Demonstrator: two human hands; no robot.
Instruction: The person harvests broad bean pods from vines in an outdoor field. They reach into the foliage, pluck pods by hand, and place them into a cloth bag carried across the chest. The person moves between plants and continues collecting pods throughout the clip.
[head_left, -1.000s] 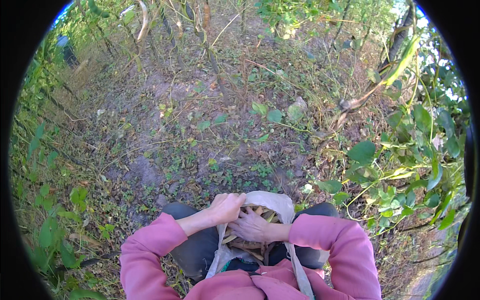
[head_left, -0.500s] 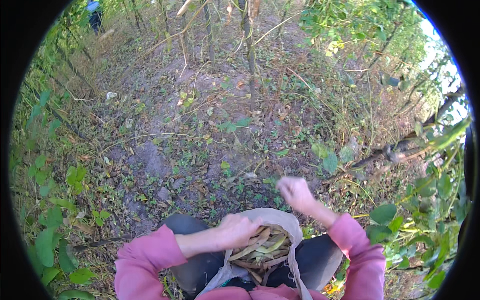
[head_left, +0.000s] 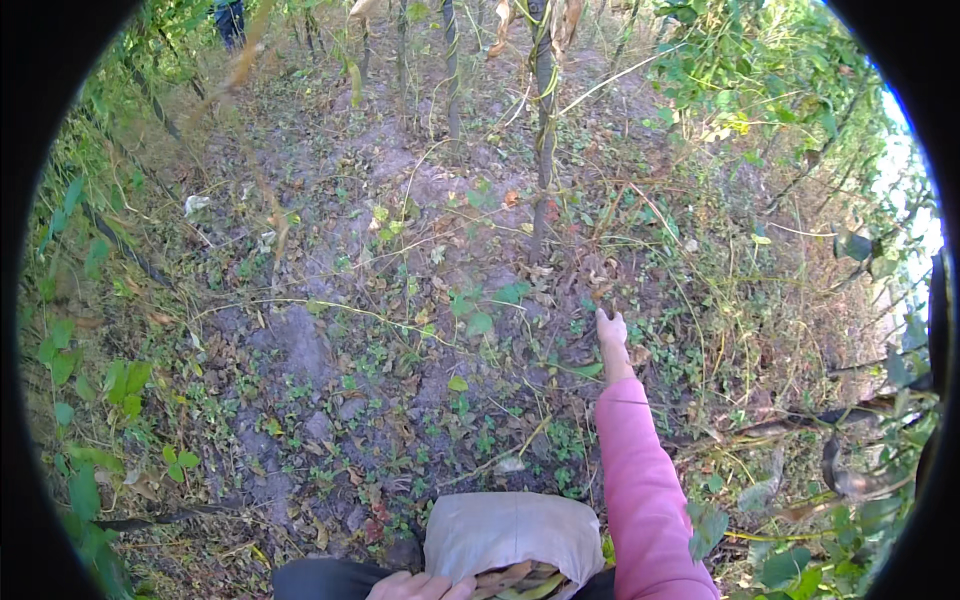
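A pale cloth bag point(head_left: 512, 530) sits at my lap, its mouth toward me. Dry brown and yellowish bean pods point(head_left: 535, 583) show inside. At the bag's near left edge, my left hand point(head_left: 422, 586) is curled over the rim, gripping it; the frame's lower edge cuts off the rest. My right arm stretches far forward in a pink sleeve. Above the weedy ground, my right hand point(head_left: 612, 330) has thumb and fingers apart, with nothing visible between them. Closest to it are dry leaves point(head_left: 598, 275) at the foot of a vine-wrapped pole.
An upright pole point(head_left: 543, 130) with twining vines stands ahead, others behind it. Leafy vines point(head_left: 100, 470) crowd the left side, and more foliage point(head_left: 800, 565) hangs at the right near a dark branch point(head_left: 800, 425). Another person's legs point(head_left: 229, 22) show at the far upper left.
My right hand has gone from near the bag to far forward, the arm straightening. The view has shifted, so the bag and my left hand sit lower in the picture.
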